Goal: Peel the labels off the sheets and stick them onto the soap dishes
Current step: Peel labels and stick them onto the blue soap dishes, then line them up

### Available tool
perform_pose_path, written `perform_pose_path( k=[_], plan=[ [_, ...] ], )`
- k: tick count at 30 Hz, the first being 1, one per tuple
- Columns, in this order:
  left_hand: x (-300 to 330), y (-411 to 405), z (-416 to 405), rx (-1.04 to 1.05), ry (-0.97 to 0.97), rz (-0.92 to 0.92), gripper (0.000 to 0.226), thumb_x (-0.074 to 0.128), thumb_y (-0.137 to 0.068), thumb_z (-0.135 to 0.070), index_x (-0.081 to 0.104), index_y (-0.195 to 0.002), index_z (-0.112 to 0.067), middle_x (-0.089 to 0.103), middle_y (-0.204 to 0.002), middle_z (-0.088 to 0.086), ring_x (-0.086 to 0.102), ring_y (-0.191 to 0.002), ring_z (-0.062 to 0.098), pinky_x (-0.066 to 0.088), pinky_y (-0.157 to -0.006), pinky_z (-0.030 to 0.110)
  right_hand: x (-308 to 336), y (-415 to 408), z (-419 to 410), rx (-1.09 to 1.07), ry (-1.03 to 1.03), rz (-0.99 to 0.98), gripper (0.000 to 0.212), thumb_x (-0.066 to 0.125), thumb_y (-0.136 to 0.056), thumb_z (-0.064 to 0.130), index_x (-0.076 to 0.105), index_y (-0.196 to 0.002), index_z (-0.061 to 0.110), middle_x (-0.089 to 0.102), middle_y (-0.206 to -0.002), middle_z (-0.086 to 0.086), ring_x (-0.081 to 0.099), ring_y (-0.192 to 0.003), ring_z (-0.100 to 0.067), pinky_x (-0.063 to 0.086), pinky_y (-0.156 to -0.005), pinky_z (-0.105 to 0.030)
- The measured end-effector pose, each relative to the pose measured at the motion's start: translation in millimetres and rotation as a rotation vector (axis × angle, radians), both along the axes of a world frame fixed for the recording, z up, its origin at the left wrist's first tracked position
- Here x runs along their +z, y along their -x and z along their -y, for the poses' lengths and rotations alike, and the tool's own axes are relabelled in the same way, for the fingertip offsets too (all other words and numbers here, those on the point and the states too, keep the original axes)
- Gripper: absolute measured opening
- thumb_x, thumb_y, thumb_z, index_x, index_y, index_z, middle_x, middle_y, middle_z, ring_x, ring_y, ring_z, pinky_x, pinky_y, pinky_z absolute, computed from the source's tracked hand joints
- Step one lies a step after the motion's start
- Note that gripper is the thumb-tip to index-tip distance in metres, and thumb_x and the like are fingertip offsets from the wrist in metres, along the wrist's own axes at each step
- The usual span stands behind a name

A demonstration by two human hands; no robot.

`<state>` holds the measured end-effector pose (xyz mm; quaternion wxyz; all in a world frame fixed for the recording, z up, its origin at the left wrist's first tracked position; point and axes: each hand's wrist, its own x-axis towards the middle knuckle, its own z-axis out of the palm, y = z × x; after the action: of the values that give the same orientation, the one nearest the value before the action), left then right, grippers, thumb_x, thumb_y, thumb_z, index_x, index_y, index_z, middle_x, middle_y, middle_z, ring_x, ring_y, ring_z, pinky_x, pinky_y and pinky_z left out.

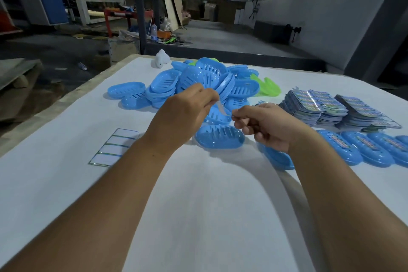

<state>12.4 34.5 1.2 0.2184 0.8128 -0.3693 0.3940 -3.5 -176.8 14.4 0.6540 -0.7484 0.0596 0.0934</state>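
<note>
My left hand (187, 112) and my right hand (267, 123) are raised over the table and pinch between them a thin pale strip (221, 107), a label or its backing. Right under the hands lies a blue soap dish (219, 139), bottom up. Behind it is a heap of blue soap dishes (194, 84) with a green one (268, 88). Stacks of printed label sheets (331, 108) stand at the right. Labelled blue dishes (366, 150) lie in a row at the right edge.
An emptied backing sheet (113, 147) lies on the white table (198, 205) at the left. A small white object (161, 58) sits at the table's far edge. Beyond is a cluttered workshop floor.
</note>
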Motion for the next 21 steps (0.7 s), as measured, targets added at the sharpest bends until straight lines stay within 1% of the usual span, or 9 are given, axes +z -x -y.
perform_pose_path(
  k=[3,5,7,9,13,15,17,19,21],
  plan=[
    [1,0,0,-0.012,0.011,0.005,0.007,0.066,-0.094,-0.007,0.07,-0.1,-0.004,0.065,-0.085,0.011,0.064,-0.068,0.029,0.058,-0.063,0.041,-2,-2,0,0.007,-0.001,-0.012,0.012,0.074,-0.087,0.02,0.07,-0.078,0.014,0.067,-0.065,0.001,0.055,-0.045,-0.002,0.032,-0.034,-0.013],
    [1,1,0,-0.015,0.013,0.002,0.007,0.067,-0.094,-0.007,0.071,-0.098,-0.004,0.066,-0.084,0.011,0.065,-0.069,0.028,0.057,-0.063,0.038,-3,-2,-2,0.007,0.001,0.004,0.018,0.074,-0.086,0.018,0.069,-0.069,0.016,0.065,-0.062,0.002,0.053,-0.044,-0.002,0.032,-0.034,-0.013],
    [-1,-2,0,0.004,0.008,-0.014,0.008,0.067,-0.094,-0.009,0.073,-0.098,-0.005,0.067,-0.085,0.01,0.066,-0.071,0.028,0.057,-0.064,0.038,-5,-4,-4,-0.02,0.003,0.074,0.029,0.072,-0.087,0.015,0.071,-0.059,0.017,0.063,-0.061,0.002,0.052,-0.044,-0.004,0.031,-0.034,-0.015],
    [-4,-6,-2,0.042,0.012,-0.061,0.01,0.067,-0.094,-0.011,0.074,-0.098,-0.006,0.069,-0.086,0.009,0.066,-0.075,0.027,0.055,-0.068,0.037,-6,-4,-5,-0.069,0.053,0.198,0.024,0.07,-0.088,0.013,0.072,-0.064,0.012,0.063,-0.06,0.0,0.053,-0.044,-0.006,0.033,-0.036,-0.017],
    [-15,-11,-3,0.165,0.025,-0.295,0.013,0.062,-0.093,-0.015,0.074,-0.091,-0.01,0.068,-0.085,0.003,0.062,-0.08,0.022,0.05,-0.074,0.038,-11,-5,-2,-0.136,0.28,0.404,0.022,0.066,-0.09,0.012,0.071,-0.072,0.002,0.067,-0.059,0.001,0.056,-0.046,-0.008,0.041,-0.039,-0.02],
    [-18,-11,1,0.178,0.158,-0.421,0.016,0.064,-0.092,-0.02,0.074,-0.082,-0.013,0.066,-0.074,-0.003,0.059,-0.071,0.016,0.049,-0.068,0.033,-15,-6,-2,-0.123,0.356,0.442,0.022,0.066,-0.091,0.014,0.072,-0.073,0.003,0.07,-0.061,0.0,0.056,-0.047,-0.009,0.043,-0.04,-0.023],
    [-19,-11,7,0.143,0.349,-0.606,0.028,0.066,-0.092,-0.033,0.07,-0.071,-0.016,0.061,-0.059,-0.006,0.053,-0.058,0.01,0.045,-0.059,0.027,-16,-6,-4,-0.105,0.389,0.469,0.022,0.067,-0.091,0.016,0.072,-0.073,0.004,0.071,-0.063,0.0,0.056,-0.046,-0.008,0.044,-0.04,-0.024],
    [-20,-11,12,0.107,0.448,-0.75,0.037,0.066,-0.09,-0.043,0.069,-0.067,-0.014,0.06,-0.056,0.0,0.05,-0.053,0.012,0.044,-0.057,0.03,-15,-6,-5,-0.094,0.382,0.49,0.02,0.067,-0.092,0.015,0.073,-0.076,0.005,0.072,-0.066,0.0,0.056,-0.046,-0.008,0.044,-0.04,-0.024],
    [-20,-10,14,0.098,0.488,-0.825,0.03,0.068,-0.086,-0.042,0.072,-0.069,-0.016,0.067,-0.061,-0.001,0.059,-0.059,0.02,0.051,-0.06,0.035,-14,-5,-5,-0.081,0.376,0.497,0.019,0.066,-0.093,0.015,0.073,-0.078,0.005,0.073,-0.067,0.0,0.056,-0.047,-0.007,0.044,-0.039,-0.024]
  ],
)
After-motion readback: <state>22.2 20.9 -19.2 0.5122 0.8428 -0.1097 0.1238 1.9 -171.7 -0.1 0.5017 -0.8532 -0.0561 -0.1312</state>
